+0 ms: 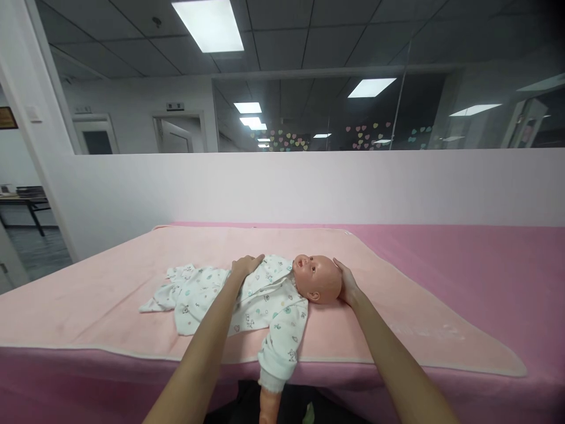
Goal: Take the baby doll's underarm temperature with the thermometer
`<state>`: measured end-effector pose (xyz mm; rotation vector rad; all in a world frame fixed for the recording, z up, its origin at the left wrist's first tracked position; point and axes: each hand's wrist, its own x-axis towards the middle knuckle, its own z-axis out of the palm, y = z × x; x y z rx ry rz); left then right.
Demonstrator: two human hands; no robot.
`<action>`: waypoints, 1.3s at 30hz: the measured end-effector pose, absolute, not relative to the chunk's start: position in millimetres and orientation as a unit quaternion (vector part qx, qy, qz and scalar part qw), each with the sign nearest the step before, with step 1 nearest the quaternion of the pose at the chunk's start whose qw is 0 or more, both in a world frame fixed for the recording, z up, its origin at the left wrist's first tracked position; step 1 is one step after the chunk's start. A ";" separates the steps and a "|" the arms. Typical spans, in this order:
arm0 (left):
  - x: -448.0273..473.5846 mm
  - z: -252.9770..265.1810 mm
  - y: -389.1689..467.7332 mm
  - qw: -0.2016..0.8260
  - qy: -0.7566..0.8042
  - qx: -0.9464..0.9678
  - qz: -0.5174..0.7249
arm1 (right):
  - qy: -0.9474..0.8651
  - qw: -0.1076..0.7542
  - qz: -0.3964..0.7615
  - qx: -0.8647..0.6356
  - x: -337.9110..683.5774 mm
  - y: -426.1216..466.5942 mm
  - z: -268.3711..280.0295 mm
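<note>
White patterned clothes [262, 297] dress the baby doll [320, 280], forearm [269, 405] cropped, left hand [247, 266] atop, grip unclear, right hand [348, 284] loosely cupping its head.

One doll [320, 280] lies at the centre of the frame, with two bare hands there, one left hand [247, 266] and one right hand [347, 282]. Its printed clothing [260, 300] may be one piece or two (the folds make that hard to tell). One doll arm [270, 400] shows at the bottom centre. Across the lower half, count one peach blanket [132, 294] and one pink cover [463, 271]. The upper left has two doorways [95, 134] and two signs [175, 106]; the left edge, one plaque [7, 118] and one desk [22, 201]. Paper hearts [362, 129] right of upper centre form three clusters, too small to count singly.
</note>
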<state>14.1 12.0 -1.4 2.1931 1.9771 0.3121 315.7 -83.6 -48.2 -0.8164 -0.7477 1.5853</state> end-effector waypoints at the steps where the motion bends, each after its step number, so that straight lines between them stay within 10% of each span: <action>1: 14.1 -1.0 11.2 0.086 0.662 0.736 0.107 | -0.323 0.572 0.671 -0.344 313.5 -85.4 -46.1; 39: 15.6 1.2 3.5 0.094 0.661 0.733 0.127 | -0.366 0.569 0.668 -0.309 285.5 -115.0 -21.6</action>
